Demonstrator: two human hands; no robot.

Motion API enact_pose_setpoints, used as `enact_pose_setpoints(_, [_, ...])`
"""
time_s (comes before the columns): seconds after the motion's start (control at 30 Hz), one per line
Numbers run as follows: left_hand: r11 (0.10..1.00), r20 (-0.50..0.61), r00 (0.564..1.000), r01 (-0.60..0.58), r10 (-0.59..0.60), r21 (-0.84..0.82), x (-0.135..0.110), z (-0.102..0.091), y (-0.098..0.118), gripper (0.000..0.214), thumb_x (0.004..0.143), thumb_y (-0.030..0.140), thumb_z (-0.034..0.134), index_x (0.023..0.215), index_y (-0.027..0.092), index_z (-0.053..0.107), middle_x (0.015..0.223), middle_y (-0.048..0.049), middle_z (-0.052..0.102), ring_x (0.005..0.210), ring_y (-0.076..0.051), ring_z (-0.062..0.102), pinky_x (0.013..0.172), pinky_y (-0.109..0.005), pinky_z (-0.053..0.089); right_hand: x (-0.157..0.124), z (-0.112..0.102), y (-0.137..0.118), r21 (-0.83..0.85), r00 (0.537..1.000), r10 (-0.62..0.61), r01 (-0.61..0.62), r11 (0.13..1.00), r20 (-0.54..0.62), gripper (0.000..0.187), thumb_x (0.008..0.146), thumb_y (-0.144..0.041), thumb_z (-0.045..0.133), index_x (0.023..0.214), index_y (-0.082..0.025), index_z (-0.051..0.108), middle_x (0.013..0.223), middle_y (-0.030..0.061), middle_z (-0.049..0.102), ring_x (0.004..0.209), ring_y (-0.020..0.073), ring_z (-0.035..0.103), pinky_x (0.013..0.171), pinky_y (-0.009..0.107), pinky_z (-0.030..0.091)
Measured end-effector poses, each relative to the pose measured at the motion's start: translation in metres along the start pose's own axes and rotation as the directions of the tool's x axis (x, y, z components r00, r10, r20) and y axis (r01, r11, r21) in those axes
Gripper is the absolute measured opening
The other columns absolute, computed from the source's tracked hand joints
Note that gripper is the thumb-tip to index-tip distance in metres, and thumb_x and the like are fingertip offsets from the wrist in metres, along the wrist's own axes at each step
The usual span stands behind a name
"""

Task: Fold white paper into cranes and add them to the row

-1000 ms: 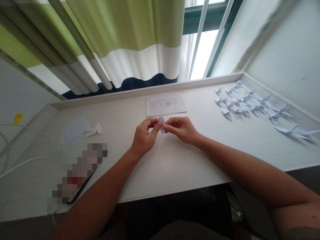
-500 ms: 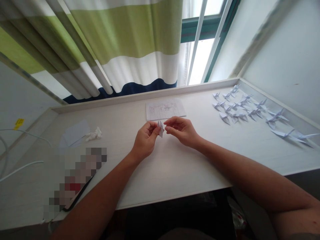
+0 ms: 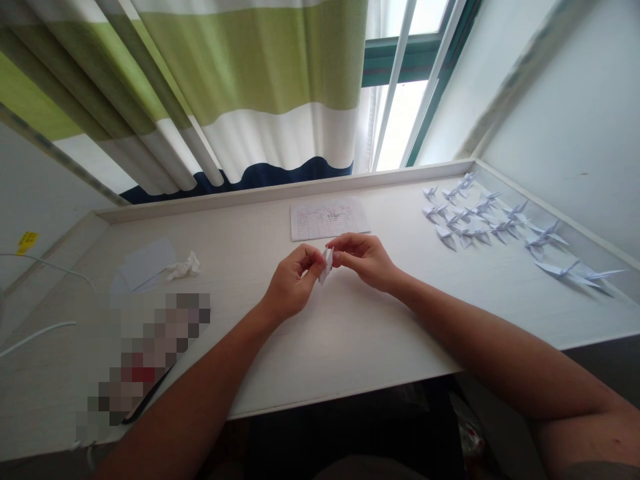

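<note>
A small folded piece of white paper [image 3: 327,263] is held just above the middle of the white desk [image 3: 350,333]. My left hand [image 3: 293,283] pinches it from the left with thumb and forefinger. My right hand [image 3: 365,260] pinches its top from the right, fingers curled. Both hands meet at the paper, a little in front of a printed sheet [image 3: 327,219] lying flat on the desk.
Several folded paper cranes [image 3: 480,217] stand in a group at the back right, with larger ones [image 3: 575,272] nearer the right edge. A blank sheet [image 3: 147,261] and a crumpled scrap [image 3: 184,267] lie at the left. A white cable [image 3: 35,332] runs at far left. Curtain and window are behind.
My right hand let go of the folded paper for a moment, then came back and pinched it again. The paper has tilted slightly. The view shifted a little.
</note>
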State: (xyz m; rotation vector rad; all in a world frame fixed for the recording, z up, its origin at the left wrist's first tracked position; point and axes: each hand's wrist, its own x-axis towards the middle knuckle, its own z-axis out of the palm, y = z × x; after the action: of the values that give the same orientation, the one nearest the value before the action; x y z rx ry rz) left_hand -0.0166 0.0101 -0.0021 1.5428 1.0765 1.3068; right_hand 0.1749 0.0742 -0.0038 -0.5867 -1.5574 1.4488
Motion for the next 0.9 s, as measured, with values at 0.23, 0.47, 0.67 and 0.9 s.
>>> enact_pose_setpoints(0.23, [0.999, 0.059, 0.998, 0.02, -0.022, 0.035, -0.0026, 0.0003, -0.0001, 0.015, 0.094, 0.03, 0.077, 0.1, 0.02, 0.067, 0.092, -0.0032, 0.073, 0.081, -0.016, 0.069, 0.077, -0.031, 0.056, -0.0024, 0.0001, 0.0002, -0.099, 0.999, -0.019, 0.013, 0.995, -0.051, 0.015, 0.079, -0.029, 0.086, 0.087, -0.02, 0.078, 0.083, 0.0023, 0.078, 0.076, 0.0162, 0.071, 0.072, 0.033, 0.06])
enact_pose_setpoints(0.47, [0.997, 0.02, 0.998, 0.061, -0.06, -0.037, 0.0008, 0.0015, 0.0032, 0.028, 0.09, 0.035, 0.084, 0.101, 0.02, 0.063, 0.09, -0.0019, 0.074, 0.081, -0.015, 0.069, 0.077, -0.03, 0.055, -0.0039, -0.0007, -0.003, -0.259, 0.983, -0.176, 0.159, 0.953, -0.045, 0.01, 0.087, -0.031, 0.082, 0.086, -0.021, 0.077, 0.084, 0.0021, 0.077, 0.077, 0.0164, 0.071, 0.074, 0.034, 0.062])
enact_pose_setpoints(0.67, [0.97, 0.005, 0.989, 0.147, -0.149, -0.191, 0.0027, 0.0027, 0.0059, 0.043, 0.086, 0.049, 0.089, 0.107, 0.02, 0.066, 0.084, -0.0026, 0.078, 0.082, -0.018, 0.075, 0.079, -0.032, 0.057, -0.0043, -0.0004, 0.0009, -0.226, 0.974, -0.227, 0.22, 0.949, -0.006, 0.011, 0.092, -0.036, 0.083, 0.093, -0.025, 0.082, 0.09, 0.0019, 0.073, 0.079, 0.0159, 0.07, 0.072, 0.034, 0.061])
enact_pose_setpoints(0.9, [0.93, 0.027, 0.97, 0.241, -0.244, -0.279, 0.0043, 0.0029, 0.0073, 0.039, 0.08, 0.05, 0.093, 0.098, 0.018, 0.081, 0.085, -0.0056, 0.08, 0.079, -0.017, 0.072, 0.079, -0.032, 0.057, -0.0074, 0.0027, 0.0004, -0.245, 0.966, -0.257, 0.249, 0.937, 0.0, 0.015, 0.095, -0.037, 0.081, 0.088, -0.024, 0.077, 0.09, 0.0015, 0.071, 0.079, 0.0167, 0.073, 0.074, 0.038, 0.063])
